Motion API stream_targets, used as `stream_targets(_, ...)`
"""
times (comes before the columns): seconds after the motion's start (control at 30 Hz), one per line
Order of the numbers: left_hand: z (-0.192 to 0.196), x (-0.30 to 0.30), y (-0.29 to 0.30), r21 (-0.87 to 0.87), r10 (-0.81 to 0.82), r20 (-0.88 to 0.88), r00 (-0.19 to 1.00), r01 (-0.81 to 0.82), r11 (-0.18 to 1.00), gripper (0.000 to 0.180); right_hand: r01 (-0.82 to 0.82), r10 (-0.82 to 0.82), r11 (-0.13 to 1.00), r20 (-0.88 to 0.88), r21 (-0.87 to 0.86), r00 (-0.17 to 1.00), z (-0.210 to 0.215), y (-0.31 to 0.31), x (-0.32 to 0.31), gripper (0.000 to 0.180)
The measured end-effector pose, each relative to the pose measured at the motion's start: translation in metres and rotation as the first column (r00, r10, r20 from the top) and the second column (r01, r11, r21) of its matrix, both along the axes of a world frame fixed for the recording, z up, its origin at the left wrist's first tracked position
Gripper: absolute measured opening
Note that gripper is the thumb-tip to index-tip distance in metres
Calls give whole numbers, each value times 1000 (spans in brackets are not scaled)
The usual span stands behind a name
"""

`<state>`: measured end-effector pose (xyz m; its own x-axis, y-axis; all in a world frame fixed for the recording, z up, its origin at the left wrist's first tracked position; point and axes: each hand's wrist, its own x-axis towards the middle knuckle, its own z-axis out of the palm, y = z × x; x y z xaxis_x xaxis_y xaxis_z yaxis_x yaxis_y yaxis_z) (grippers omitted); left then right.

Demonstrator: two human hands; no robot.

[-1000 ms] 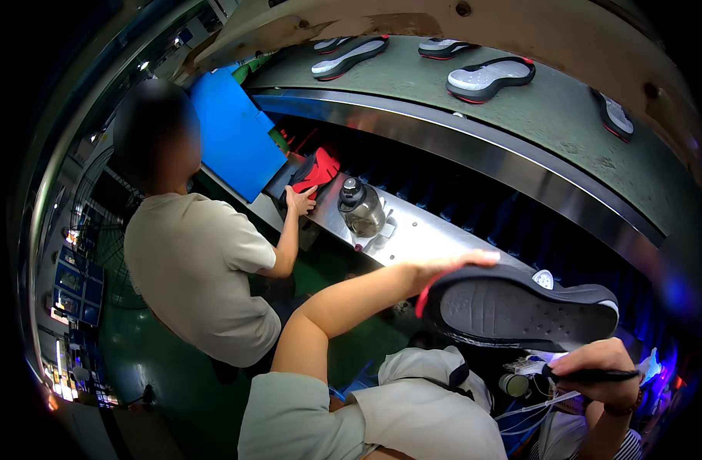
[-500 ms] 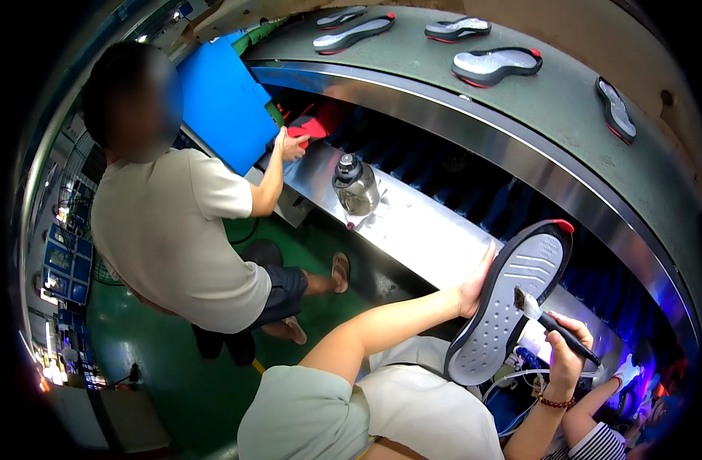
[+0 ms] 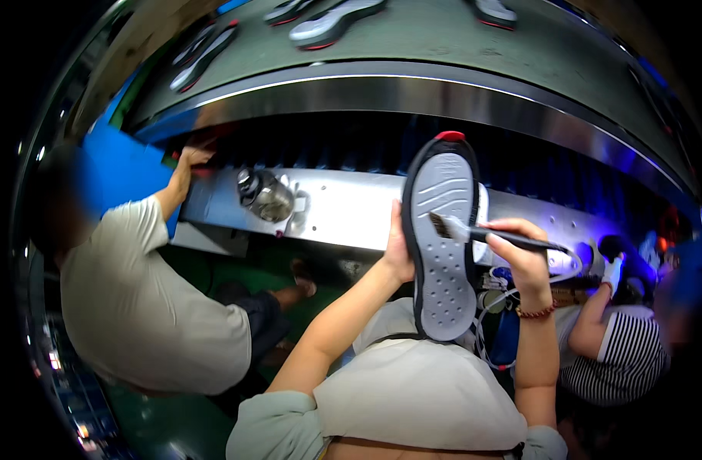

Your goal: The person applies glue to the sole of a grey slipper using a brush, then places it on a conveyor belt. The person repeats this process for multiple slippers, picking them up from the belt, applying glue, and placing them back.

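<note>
Held up in front of me is a shoe sole (image 3: 443, 280) with a grey inner face, black rim and red toe tip, toe pointing away. My left hand (image 3: 398, 251) grips it along its left edge; most of the fingers are hidden behind it. My right hand (image 3: 524, 257) is closed around the black handle of a flat brush (image 3: 457, 229). The brush's dark bristles reach onto the middle of the sole's grey face. From the handle's far end a pale thin tube (image 3: 573, 270) curves down.
Beyond the sole runs a metal ledge (image 3: 343, 203) carrying a dark-capped clear bottle (image 3: 268, 198). Above it, several soles lie on a green conveyor belt (image 3: 412, 46). One co-worker (image 3: 151, 299) stands at left beside a blue panel (image 3: 124, 172); another in stripes (image 3: 623, 345) is at right.
My view has swung to the right, so the sole and both hands sit nearer the middle. The sole stands more upright, and the brush is still on its face.
</note>
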<state>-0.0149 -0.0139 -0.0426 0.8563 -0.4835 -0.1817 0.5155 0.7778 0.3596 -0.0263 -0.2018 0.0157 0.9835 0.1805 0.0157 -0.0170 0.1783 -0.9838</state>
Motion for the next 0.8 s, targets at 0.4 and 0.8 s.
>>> stream_targets(0.4, 8, 3, -15, 81, 152, -93, 984, -144, 986, 76, 355, -48, 868, 652, -347, 756, 13, 43, 43, 11)
stream_targets(0.8, 15, 16, 32, 90, 119, 71, 990, -126, 988, 87, -94, 264, 920, 424, -380, 866, 25, 17, 3, 13)
